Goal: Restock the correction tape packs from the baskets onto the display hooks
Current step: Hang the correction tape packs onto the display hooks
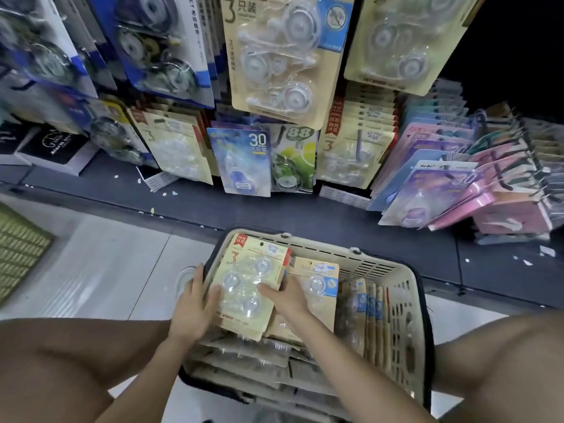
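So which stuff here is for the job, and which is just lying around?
For the job: the three-pack held by the left hand and right hand, the basket, the matching hung packs.
Just lying about: black box, green mesh thing, paper scraps.

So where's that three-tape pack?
The three-tape pack is low centre of view, over the basket's left end, gripped by left hand and right hand.

Beige three-tape correction pack (244, 285), face-up and aslant atop stacked packs (244, 358) in cream basket (323, 246)
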Available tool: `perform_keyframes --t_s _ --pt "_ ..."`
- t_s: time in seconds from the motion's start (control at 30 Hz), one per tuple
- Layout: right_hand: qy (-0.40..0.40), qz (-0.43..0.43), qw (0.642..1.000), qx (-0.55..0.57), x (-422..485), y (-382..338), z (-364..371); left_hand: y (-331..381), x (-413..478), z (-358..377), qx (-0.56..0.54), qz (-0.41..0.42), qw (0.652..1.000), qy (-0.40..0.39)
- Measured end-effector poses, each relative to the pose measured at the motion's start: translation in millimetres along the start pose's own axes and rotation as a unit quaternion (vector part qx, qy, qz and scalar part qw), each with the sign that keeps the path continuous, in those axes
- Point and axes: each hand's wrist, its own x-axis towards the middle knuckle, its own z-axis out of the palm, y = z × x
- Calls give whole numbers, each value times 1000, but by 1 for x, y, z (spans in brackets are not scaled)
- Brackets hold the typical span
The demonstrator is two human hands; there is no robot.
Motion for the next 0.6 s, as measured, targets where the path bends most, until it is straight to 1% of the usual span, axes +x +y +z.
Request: perform_keyframes --t_s 0.07,0.13,0.23,0.3,0.37,0.47,0.53,0.6 --pt "31 7 999 -23 0 -5 5 -1 0 -1 -4 1 1000 -2" --pt "43 11 998 -34 0 -8 6 -2 0 0 -6 4 1000 -2" --pt "63 -8 998 -29 -4 -12 8 -1 0 0 -1 5 1000 4" --pt "62 -19 998 15 -3 -13 13 0 0 -2 -6 5 1000 5" --pt "43 -25 995 89 -4 -13 18 -1 -1 -1 -8 8 1000 4" --pt "44 -2 982 184 -7 -13 13 0 -2 -2 -9 3 1000 1" --pt "63 -6 979 196 -14 -14 -5 0 -3 -2 -11 0 1000 -2" --pt "82 -26 980 177 -22 -13 -33 1 -3 -3 -13 0 1000 -3"
